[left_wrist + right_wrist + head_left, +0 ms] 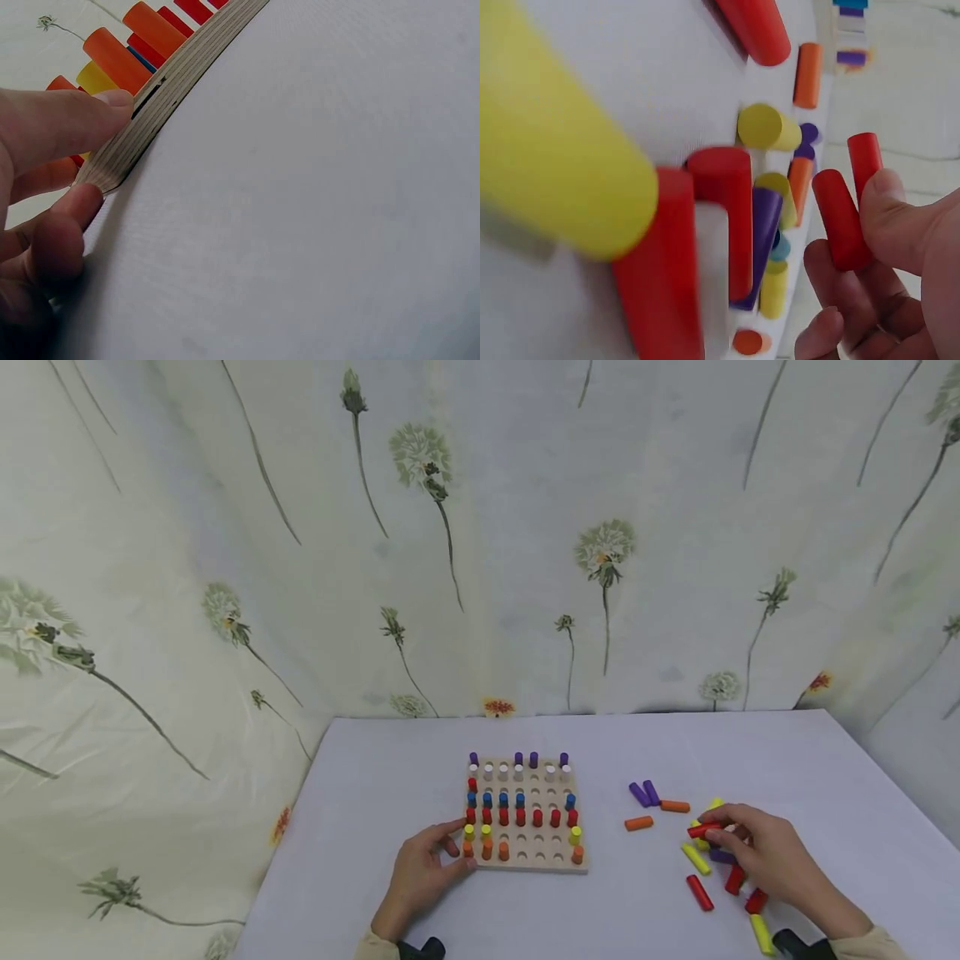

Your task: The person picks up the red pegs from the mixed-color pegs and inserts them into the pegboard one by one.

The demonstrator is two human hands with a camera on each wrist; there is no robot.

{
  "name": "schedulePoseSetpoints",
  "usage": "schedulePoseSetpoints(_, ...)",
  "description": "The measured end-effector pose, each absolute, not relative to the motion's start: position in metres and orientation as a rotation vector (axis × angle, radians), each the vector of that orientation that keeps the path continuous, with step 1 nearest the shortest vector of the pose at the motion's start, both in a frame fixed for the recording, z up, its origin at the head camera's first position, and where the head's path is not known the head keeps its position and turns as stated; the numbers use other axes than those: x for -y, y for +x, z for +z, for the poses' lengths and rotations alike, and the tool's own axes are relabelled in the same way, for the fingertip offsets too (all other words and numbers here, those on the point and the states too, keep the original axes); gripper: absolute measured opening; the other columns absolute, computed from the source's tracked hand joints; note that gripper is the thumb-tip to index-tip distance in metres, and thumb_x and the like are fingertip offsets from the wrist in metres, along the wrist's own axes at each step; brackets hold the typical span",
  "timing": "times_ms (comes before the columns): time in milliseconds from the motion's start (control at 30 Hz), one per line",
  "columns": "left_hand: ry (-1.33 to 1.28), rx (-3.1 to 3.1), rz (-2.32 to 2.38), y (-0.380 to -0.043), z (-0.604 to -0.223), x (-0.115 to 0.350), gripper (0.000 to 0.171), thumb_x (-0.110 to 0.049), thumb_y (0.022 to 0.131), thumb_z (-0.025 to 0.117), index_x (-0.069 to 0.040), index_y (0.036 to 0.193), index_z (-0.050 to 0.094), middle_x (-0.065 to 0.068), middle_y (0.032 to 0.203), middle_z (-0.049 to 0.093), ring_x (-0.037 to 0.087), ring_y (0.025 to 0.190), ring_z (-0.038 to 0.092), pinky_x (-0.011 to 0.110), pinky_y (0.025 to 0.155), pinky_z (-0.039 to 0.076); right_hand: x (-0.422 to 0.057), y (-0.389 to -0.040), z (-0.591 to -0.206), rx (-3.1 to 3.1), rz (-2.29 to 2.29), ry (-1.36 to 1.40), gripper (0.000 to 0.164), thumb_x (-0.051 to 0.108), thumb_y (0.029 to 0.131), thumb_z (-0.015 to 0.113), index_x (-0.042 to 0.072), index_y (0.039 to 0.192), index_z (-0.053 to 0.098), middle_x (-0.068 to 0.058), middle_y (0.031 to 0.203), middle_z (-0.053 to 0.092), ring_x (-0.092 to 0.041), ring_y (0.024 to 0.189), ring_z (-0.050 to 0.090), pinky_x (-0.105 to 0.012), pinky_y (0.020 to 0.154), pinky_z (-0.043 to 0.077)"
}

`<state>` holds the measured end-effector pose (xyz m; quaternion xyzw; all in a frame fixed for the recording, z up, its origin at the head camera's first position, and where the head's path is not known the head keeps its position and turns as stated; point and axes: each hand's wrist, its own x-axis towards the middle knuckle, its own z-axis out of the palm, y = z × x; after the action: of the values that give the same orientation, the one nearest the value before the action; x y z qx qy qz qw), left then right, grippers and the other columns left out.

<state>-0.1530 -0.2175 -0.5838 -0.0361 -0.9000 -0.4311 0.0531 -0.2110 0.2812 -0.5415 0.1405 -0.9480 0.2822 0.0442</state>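
Note:
A square wooden pegboard [536, 867] lies on the table, holding rows of purple, white, blue, red, yellow and orange pegs among several bare holes. At its front left corner, my left hand [422, 877] grips the edge; the left wrist view shows the thumb on the front side and fingers round the corner. My right hand [776, 856] is over the loose pegs at the right. Between its thumb and fingers it pinches two red pegs, a nearer red peg [840, 221] and another red peg [865, 154], seen apart in the right wrist view.
Below the right hand lie loose pegs, among them a yellow peg [696, 858] and a red peg [700, 892]. Two purple pegs [640, 794] and two orange pegs [639, 823] lie between them and the board. A flowered curtain [510, 527] hangs behind the white table [390, 760].

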Motion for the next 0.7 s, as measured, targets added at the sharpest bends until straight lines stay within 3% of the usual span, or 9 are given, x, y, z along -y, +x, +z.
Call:
schedulePoseSetpoints(167,-0.153,2.702,-1.311,-0.151,-0.585,0.219,0.053,-0.035,0.085,0.088,-0.017,0.134,0.074,-0.004,0.088,0.070,0.000,0.056,0.042,0.019,0.051,0.033,-0.270,-0.212,-0.548,2.885,0.877,0.434,0.021,0.010,0.096,0.077,0.013,0.117,0.076,-0.004,0.101,0.074,-0.002,0.066,0.055,-0.027,0.046,0.046)
schedulePoseSetpoints(367,-0.130,2.732,-1.261,-0.153,-0.584,0.217,0.054,-0.038,0.086,0.088,-0.019,0.135,0.073,-0.007,0.088,0.069,0.000,0.058,0.044,0.018,0.053,0.034,-0.267,-0.215,-0.551,2.861,0.807,0.460,0.017,0.013,0.093,0.081,0.014,0.109,0.078,0.001,0.094,0.073,0.002,0.070,0.056,-0.024,0.052,0.045)
schedulePoseSetpoints(700,-0.095,2.758,-1.265,-0.153,-0.582,0.216,0.056,-0.040,0.087,0.087,-0.021,0.137,0.072,-0.009,0.088,0.067,0.003,0.061,0.045,0.020,0.055,0.036,-0.268,-0.214,-0.548,2.963,0.824,0.462,0.021,0.020,0.092,0.083,0.014,0.111,0.079,0.006,0.091,0.074,0.000,0.069,0.056,-0.024,0.054,0.047)
